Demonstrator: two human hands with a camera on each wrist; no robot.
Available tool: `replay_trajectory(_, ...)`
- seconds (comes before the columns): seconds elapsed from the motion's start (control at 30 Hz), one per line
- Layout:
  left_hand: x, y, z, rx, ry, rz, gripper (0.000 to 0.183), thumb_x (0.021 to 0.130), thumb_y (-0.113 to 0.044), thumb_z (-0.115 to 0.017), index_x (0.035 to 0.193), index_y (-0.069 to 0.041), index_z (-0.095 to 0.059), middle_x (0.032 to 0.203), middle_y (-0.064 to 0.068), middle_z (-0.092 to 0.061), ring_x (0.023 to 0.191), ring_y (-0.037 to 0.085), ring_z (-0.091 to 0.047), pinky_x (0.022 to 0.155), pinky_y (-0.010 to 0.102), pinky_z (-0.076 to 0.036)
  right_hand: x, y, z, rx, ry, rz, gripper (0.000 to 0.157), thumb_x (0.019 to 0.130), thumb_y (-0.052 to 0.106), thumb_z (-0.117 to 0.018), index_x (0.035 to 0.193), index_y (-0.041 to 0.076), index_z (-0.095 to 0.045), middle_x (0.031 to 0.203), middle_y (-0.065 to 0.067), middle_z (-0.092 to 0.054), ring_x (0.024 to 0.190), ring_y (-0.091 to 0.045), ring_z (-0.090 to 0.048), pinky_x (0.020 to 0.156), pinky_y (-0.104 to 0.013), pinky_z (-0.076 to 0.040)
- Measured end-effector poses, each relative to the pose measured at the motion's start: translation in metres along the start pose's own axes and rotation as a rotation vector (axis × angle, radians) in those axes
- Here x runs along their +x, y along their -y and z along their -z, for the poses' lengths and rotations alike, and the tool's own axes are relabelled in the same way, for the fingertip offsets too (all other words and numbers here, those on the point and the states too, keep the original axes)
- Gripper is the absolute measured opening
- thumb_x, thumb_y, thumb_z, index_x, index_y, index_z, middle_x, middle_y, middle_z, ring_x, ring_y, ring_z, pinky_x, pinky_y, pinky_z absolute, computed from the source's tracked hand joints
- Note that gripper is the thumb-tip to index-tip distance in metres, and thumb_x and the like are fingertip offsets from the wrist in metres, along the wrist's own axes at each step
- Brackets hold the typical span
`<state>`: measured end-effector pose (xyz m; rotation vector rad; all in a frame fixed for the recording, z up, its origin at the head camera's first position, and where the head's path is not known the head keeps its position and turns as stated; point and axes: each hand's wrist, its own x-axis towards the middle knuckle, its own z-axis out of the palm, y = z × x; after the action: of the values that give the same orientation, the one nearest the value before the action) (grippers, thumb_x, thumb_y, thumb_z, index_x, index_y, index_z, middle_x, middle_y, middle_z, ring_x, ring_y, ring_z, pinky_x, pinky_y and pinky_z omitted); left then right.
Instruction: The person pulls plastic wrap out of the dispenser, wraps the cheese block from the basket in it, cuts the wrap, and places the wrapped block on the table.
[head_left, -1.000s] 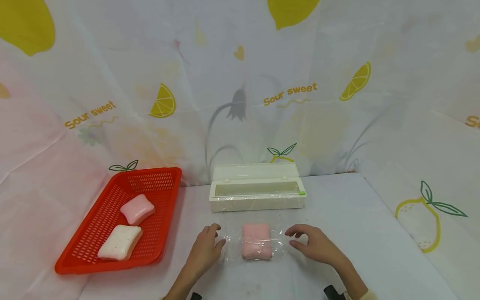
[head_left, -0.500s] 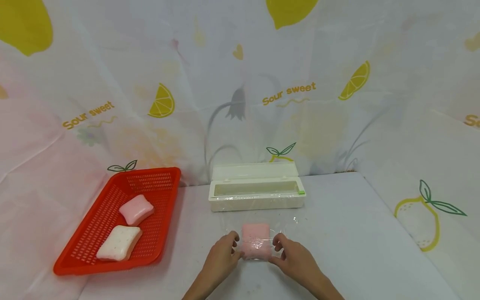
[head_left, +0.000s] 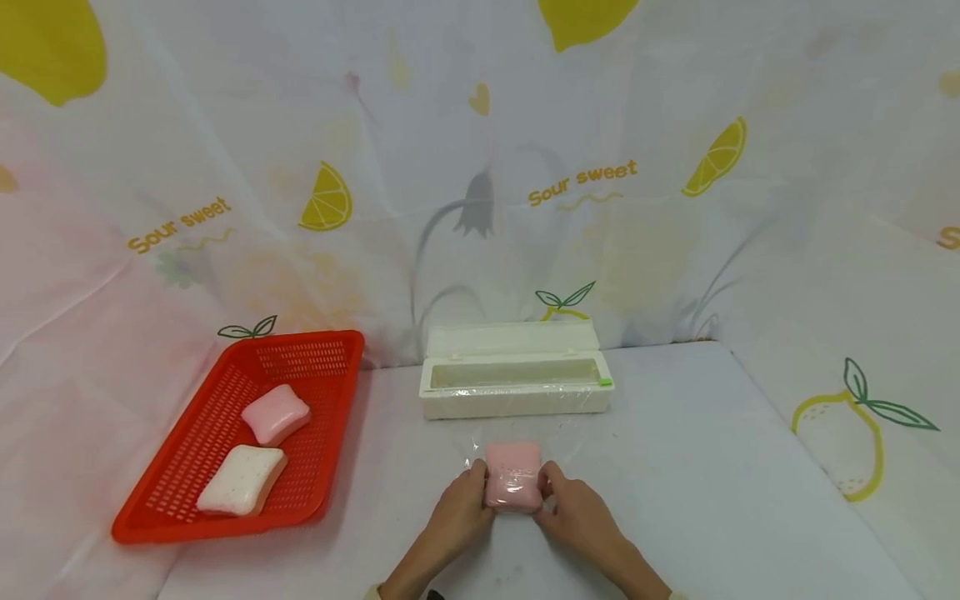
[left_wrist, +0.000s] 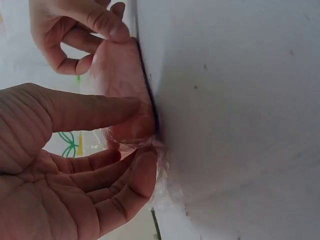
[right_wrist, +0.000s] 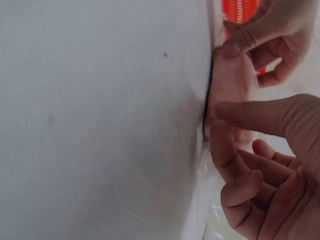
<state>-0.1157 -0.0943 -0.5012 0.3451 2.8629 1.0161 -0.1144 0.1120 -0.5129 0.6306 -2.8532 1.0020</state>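
A pink bar of soap (head_left: 513,477) lies on the white tabletop in front of me, under a shiny layer of clear film (left_wrist: 170,192) that spreads past its ends. My left hand (head_left: 459,510) grips the soap's left end; in the left wrist view its thumb lies along the near side and its fingers curl at the film by the end. At the right end, my right hand (head_left: 583,518) holds on, thumb against the near side and fingers bent beside it in the right wrist view. The soap's underside is hidden.
Behind the soap stands a white cling film dispenser box (head_left: 517,405) with its lid raised. On the left a red basket (head_left: 341,442) holds a pink bar (head_left: 275,413) and a white bar (head_left: 242,481). A lemon-printed cloth (head_left: 637,250) hangs behind the table.
Both hands have come in from the film's outer ends to the soap's two sides and now hold it. The film's side edges, earlier spread flat, are drawn in around the soap.
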Motion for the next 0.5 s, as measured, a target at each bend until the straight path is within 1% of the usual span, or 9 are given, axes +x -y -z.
replay_trajectory(0.07,0.001,0.0,0.001,-0.015,-0.011,-0.013,0.03,0.083,-0.003,-0.072,0.105,-0.005,-0.053,0.084,0.001,-0.058,0.072,0.013,-0.049,0.061,0.031,-0.041,0.001,-0.002,0.003,0.041,-0.022,0.002,0.033,0.079,0.008,-0.077,0.097,0.015,-0.051,0.084,-0.003,-0.071,0.062,-0.003,-0.057,0.055,-0.024,-0.045)
replay_trajectory(0.1,0.001,-0.001,0.003,-0.034,-0.008,-0.014,0.03,0.083,-0.003,-0.071,0.106,-0.004,-0.053,0.085,0.002,-0.06,0.071,0.013,-0.05,0.061,0.03,-0.042,0.001,-0.003,0.006,0.067,-0.03,0.004,0.033,0.079,0.008,-0.077,0.098,0.015,-0.051,0.088,-0.005,-0.073,0.063,-0.003,-0.059,0.055,-0.025,-0.046)
replay_trajectory(0.13,0.002,-0.001,0.005,-0.055,-0.008,-0.016,0.03,0.084,-0.003,-0.071,0.108,-0.003,-0.052,0.087,0.003,-0.062,0.072,0.012,-0.052,0.06,0.03,-0.043,0.002,-0.003,0.008,0.092,-0.036,0.002,0.033,0.08,0.008,-0.077,0.098,0.014,-0.051,0.089,-0.006,-0.073,0.062,-0.003,-0.059,0.054,-0.025,-0.046)
replay_trajectory(0.2,0.004,-0.002,0.009,-0.096,-0.013,-0.02,0.034,0.084,-0.003,-0.071,0.111,-0.001,-0.052,0.091,0.008,-0.065,0.073,0.012,-0.056,0.06,0.03,-0.045,0.004,-0.003,0.014,0.132,-0.055,-0.01,0.032,0.082,0.011,-0.078,0.099,0.014,-0.052,0.089,-0.006,-0.074,0.059,-0.002,-0.057,0.052,-0.024,-0.045)
replay_trajectory(0.3,0.01,-0.005,0.017,-0.148,-0.024,-0.006,0.034,0.088,-0.007,-0.069,0.117,-0.001,-0.051,0.096,0.011,-0.068,0.075,0.013,-0.06,0.059,0.03,-0.047,0.013,-0.003,0.022,0.179,-0.097,-0.043,0.029,0.084,0.016,-0.078,0.1,0.013,-0.054,0.087,-0.005,-0.074,0.051,0.0,-0.051,0.047,-0.023,-0.042)
replay_trajectory(0.4,0.019,-0.009,0.023,-0.163,-0.061,-0.008,0.032,0.092,-0.012,-0.067,0.118,0.0,-0.051,0.094,0.011,-0.068,0.075,0.014,-0.061,0.058,0.03,-0.048,0.026,-0.003,0.028,0.203,-0.149,-0.081,0.025,0.087,0.021,-0.077,0.098,0.014,-0.056,0.085,-0.003,-0.074,0.05,-0.002,-0.051,0.046,-0.023,-0.042)
replay_trajectory(0.5,0.031,-0.013,0.025,-0.177,-0.108,-0.004,0.03,0.094,-0.016,-0.065,0.116,0.0,-0.053,0.088,0.009,-0.068,0.072,0.015,-0.061,0.057,0.031,-0.048,0.039,-0.004,0.032,0.202,-0.189,-0.121,0.023,0.088,0.024,-0.076,0.096,0.013,-0.057,0.083,-0.003,-0.073,0.054,-0.005,-0.054,0.048,-0.025,-0.043)
